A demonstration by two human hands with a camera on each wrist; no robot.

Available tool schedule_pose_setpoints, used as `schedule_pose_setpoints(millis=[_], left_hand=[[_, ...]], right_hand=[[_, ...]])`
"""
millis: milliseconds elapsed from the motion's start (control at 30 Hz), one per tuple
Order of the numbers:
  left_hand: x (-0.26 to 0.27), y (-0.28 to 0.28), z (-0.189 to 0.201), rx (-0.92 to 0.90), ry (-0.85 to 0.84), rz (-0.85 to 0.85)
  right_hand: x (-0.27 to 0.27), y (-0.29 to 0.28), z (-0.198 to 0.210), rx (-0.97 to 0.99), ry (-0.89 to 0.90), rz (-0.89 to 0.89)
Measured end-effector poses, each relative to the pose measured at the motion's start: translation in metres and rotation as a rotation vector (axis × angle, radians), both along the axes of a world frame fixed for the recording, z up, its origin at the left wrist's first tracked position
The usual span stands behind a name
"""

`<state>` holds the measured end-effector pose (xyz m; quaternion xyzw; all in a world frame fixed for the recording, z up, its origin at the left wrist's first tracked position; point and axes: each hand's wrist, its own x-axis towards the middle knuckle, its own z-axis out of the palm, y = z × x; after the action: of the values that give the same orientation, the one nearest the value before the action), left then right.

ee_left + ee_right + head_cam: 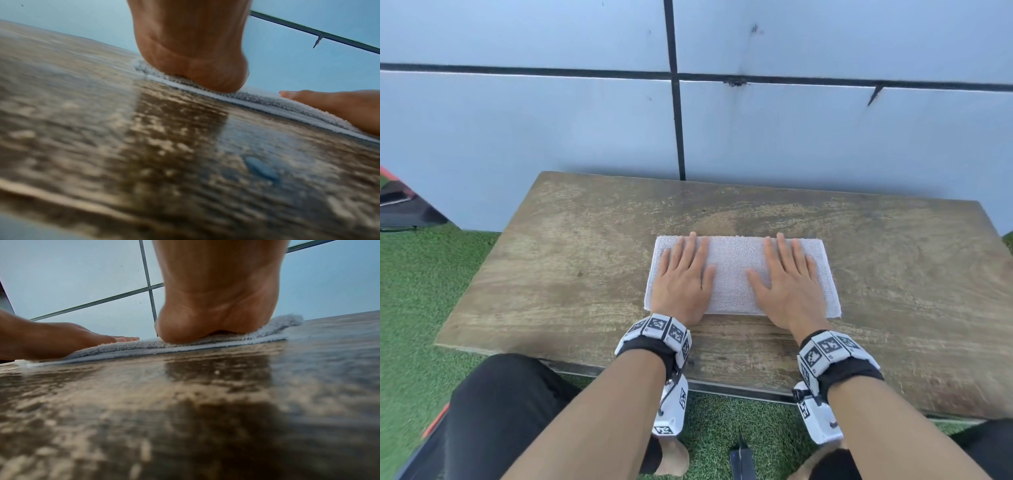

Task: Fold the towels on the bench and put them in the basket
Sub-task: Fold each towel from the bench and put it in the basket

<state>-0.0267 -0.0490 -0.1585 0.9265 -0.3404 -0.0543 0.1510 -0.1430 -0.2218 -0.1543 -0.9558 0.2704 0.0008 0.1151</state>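
A small white towel [732, 274], folded into a flat rectangle, lies in the middle of the worn wooden bench [571, 267]. My left hand [683, 274] lies flat on its left half, palm down with straight fingers. On the right half my right hand [787, 277] presses down the same way. From the left wrist view I see the heel of the left hand [191, 65] on the towel's edge [259, 99]. The right wrist view has the right palm's heel [216, 318] on the towel [144, 345]. No basket is in view.
A pale panelled wall [825, 137] stands right behind the bench. Green artificial turf [421, 274] surrounds it. A dark object with a red edge [400, 202] sits at the far left. My knees and a foot are below the bench's front edge.
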Motion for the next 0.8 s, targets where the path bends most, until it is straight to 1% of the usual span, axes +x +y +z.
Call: schedule_pose_setpoints(millis=[133, 233, 333, 467, 533, 633, 700, 800], left_hand=[[0.002, 0.010, 0.002, 0.029, -0.006, 0.022], [0.004, 0.020, 0.003, 0.051, 0.024, 0.040], [0.005, 0.029, 0.006, 0.104, 0.032, 0.038], [0.000, 0.033, 0.013, 0.164, 0.045, 0.035], [-0.004, 0.031, 0.017, 0.184, 0.052, 0.043], [-0.008, 0.029, 0.025, 0.247, 0.004, 0.052], [-0.011, 0.028, 0.032, 0.292, -0.037, 0.067], [-0.016, 0.022, 0.048, 0.391, -0.079, 0.100]], right_hand=[[-0.008, -0.007, 0.001, 0.020, 0.005, -0.027], [-0.013, -0.009, 0.003, 0.030, 0.023, -0.040], [-0.019, -0.012, 0.003, 0.005, 0.019, -0.065], [-0.022, -0.011, 0.004, 0.027, 0.051, -0.099], [-0.021, -0.013, 0.009, 0.095, 0.103, -0.092], [-0.017, -0.019, 0.024, 0.237, 0.188, -0.052], [-0.019, -0.018, 0.037, 0.199, 0.121, -0.002], [-0.030, 0.002, 0.052, 0.024, -0.122, 0.068]])
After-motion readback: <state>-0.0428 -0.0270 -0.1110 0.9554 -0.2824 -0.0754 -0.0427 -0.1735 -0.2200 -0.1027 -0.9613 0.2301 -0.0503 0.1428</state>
